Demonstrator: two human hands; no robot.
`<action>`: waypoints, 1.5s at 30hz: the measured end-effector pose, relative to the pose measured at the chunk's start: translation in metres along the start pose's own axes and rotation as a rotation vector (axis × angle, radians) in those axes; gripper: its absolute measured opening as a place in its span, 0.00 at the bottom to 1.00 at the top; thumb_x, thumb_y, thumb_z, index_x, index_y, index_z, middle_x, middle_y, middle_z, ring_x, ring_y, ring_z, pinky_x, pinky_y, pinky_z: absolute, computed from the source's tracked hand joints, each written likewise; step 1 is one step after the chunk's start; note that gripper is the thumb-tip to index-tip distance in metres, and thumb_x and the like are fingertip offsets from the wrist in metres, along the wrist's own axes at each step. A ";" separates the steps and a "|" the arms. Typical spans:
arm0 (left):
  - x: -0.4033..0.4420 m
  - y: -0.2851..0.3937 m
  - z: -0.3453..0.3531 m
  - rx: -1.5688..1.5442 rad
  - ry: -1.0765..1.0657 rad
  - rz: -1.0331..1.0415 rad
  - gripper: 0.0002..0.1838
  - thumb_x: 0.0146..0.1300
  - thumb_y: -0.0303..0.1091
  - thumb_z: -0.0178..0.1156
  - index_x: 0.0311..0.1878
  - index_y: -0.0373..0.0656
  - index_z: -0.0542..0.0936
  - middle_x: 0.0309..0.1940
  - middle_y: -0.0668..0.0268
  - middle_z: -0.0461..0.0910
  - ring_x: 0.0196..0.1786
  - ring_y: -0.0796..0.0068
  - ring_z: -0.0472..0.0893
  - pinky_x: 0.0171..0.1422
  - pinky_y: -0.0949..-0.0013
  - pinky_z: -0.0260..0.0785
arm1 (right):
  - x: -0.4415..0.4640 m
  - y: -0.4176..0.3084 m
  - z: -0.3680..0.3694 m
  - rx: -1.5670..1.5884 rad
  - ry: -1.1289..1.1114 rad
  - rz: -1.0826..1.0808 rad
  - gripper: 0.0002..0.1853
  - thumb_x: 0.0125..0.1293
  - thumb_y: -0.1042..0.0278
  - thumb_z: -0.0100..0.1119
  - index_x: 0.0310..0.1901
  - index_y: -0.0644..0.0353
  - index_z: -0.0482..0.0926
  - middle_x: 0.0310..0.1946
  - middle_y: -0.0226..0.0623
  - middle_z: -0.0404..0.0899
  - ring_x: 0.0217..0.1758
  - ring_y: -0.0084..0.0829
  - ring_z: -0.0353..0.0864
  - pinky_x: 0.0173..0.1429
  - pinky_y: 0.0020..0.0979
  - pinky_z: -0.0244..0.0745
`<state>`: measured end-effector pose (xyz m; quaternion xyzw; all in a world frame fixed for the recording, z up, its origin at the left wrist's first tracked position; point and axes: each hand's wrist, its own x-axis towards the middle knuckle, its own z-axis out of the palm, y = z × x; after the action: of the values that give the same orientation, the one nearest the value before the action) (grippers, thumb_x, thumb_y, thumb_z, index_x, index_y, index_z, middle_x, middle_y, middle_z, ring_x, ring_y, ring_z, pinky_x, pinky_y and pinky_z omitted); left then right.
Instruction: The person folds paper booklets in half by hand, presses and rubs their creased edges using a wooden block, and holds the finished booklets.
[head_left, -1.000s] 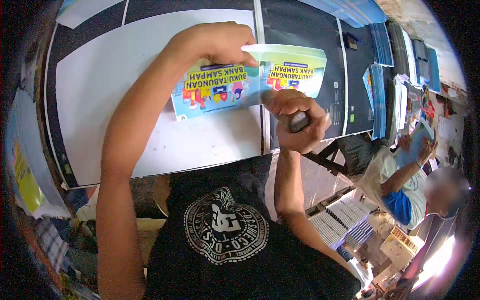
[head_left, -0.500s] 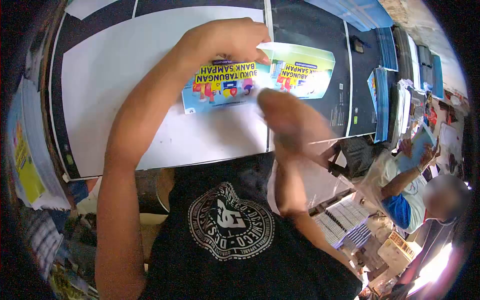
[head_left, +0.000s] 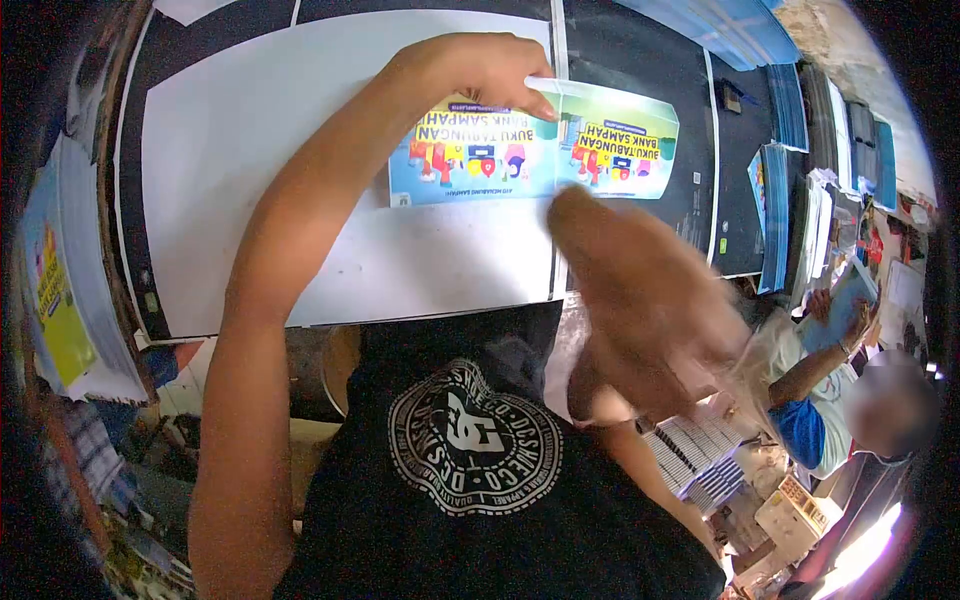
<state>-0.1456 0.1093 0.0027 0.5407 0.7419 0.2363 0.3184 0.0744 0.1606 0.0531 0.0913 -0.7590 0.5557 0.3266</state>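
A printed cover sheet (head_left: 475,175), blue and green with yellow-backed lettering, spreads across a white board (head_left: 330,270). It appears upside down to me, with two matching panels meeting at a crease. At the sheet's top edge by the crease, my left hand (head_left: 500,72) is closed on it, fingertips bent over the edge. My right hand (head_left: 645,290) is smeared by motion and raised near the camera. One of its digits points at the lower end of the crease; whether it touches there I cannot tell, and the other fingers are blurred.
A black-and-white printed surface (head_left: 640,60) lies around the white board. Stacks of blue-edged sheets (head_left: 776,215) stand at the right, and a stack of printed covers (head_left: 70,290) at the far left. Another person (head_left: 805,400) holds a blue sheet at the right.
My right hand has moved down and right, closer to the camera. The sheet lies straighter and slightly higher, its crease more visible. My left hand stays at the top edge.
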 end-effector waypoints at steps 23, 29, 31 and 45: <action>-0.017 0.009 -0.004 0.078 0.160 0.016 0.30 0.57 0.55 0.68 0.52 0.39 0.83 0.44 0.49 0.85 0.46 0.52 0.85 0.53 0.58 0.77 | -0.015 0.043 0.045 0.181 -0.047 0.149 0.19 0.66 0.61 0.47 0.25 0.69 0.75 0.24 0.47 0.79 0.28 0.38 0.80 0.37 0.35 0.76; 0.005 -0.012 -0.004 -0.020 -0.051 0.035 0.31 0.58 0.58 0.67 0.52 0.39 0.84 0.42 0.52 0.87 0.42 0.59 0.87 0.46 0.60 0.78 | 0.015 0.012 0.034 0.352 -0.033 0.072 0.21 0.64 0.55 0.52 0.27 0.69 0.77 0.22 0.45 0.79 0.25 0.40 0.79 0.34 0.40 0.75; 0.003 -0.011 -0.005 -0.074 -0.067 -0.002 0.31 0.58 0.58 0.67 0.52 0.39 0.84 0.42 0.52 0.87 0.42 0.60 0.87 0.46 0.60 0.77 | 0.025 -0.009 0.038 0.464 -0.026 -0.060 0.22 0.64 0.52 0.55 0.27 0.68 0.78 0.22 0.44 0.79 0.24 0.42 0.79 0.32 0.41 0.75; -0.003 0.009 -0.010 0.009 -0.025 -0.004 0.31 0.57 0.58 0.67 0.52 0.39 0.84 0.42 0.50 0.86 0.45 0.54 0.86 0.50 0.58 0.77 | 0.007 0.026 0.052 0.122 -0.190 0.313 0.20 0.57 0.56 0.49 0.26 0.70 0.78 0.24 0.42 0.81 0.28 0.32 0.79 0.36 0.31 0.73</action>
<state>-0.1462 0.1095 0.0165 0.5434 0.7400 0.2256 0.3259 0.0351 0.1249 0.0279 0.0438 -0.7563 0.6336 0.1569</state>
